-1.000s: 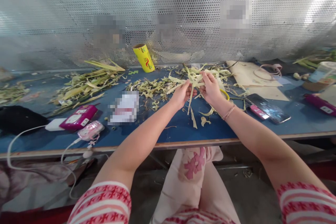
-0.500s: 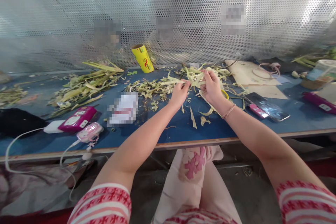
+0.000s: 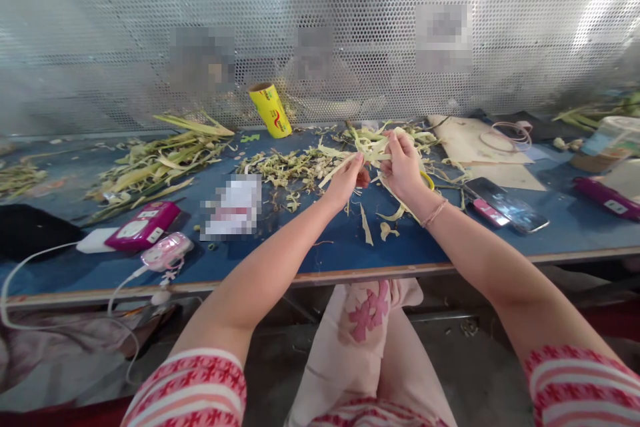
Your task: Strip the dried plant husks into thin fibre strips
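Note:
Both hands are raised over the blue table [image 3: 320,250], close together. My left hand [image 3: 346,181] pinches a pale green leaf strip [image 3: 334,172] that slants down to the left. My right hand [image 3: 404,163] grips a bunch of the same pale leaf strips [image 3: 373,144], held at about the same height. A yellow band [image 3: 427,179] shows just behind my right wrist. Cut leaf scraps [image 3: 367,230] lie on the table below the hands.
A heap of leaf trimmings [image 3: 287,170] lies left of the hands, a longer leaf pile [image 3: 155,163] farther left. A yellow roll [image 3: 271,110] leans on the perforated metal screen [image 3: 320,27]. Phones [image 3: 507,207] lie right; a pink device [image 3: 143,225] and cables lie left.
My left hand pulled a strip away from the bunch, first out to the left, then back down near my right hand. The right hand stayed nearly still.

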Available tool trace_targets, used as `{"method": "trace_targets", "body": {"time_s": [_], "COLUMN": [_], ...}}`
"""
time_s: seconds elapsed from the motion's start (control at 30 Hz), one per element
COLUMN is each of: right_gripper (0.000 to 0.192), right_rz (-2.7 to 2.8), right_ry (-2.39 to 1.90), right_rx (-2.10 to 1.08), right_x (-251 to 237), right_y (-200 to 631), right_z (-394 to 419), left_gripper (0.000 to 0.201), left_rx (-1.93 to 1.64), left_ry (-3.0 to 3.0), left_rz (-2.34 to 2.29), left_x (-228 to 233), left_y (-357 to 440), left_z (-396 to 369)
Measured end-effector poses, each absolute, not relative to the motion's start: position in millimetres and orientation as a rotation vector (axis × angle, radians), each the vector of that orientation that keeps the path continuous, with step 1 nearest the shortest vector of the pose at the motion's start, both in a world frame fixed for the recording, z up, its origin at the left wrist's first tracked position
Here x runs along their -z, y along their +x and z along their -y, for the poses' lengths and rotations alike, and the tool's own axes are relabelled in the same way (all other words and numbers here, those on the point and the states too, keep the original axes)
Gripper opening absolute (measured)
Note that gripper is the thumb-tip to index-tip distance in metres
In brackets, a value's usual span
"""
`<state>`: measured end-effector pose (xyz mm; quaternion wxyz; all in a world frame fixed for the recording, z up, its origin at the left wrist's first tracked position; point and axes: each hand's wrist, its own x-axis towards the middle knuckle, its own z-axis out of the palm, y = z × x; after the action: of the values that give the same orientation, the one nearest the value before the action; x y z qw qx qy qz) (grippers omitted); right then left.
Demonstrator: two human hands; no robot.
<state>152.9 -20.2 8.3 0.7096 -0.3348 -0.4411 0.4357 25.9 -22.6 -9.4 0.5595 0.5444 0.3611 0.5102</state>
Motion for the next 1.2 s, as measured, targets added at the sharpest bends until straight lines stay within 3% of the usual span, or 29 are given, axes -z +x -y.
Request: {"method": "trace_targets", "body": {"time_s": [0.37, 0.7, 1.2], "right_gripper": [0.038, 0.048, 0.049], "right_rz": [1.243, 1.379, 1.302], "right_ry": [-0.869, -0.915, -0.946], "right_rx": [-0.831, -0.891, -0.867], "right_x": [1, 6, -1], "right_y": [152, 144, 156], "right_z": [19, 20, 14], "left_gripper": [0.027, 0.034, 0.022], "left_rx": [-1.264, -1.282, -1.159], "left_ry": [1.314, 1.477, 1.524], "left_rz": [-0.898, -0.985, -1.011], "left_x": [3, 4, -5], "left_y": [22, 20, 20], "left_z": [23, 26, 29]}}
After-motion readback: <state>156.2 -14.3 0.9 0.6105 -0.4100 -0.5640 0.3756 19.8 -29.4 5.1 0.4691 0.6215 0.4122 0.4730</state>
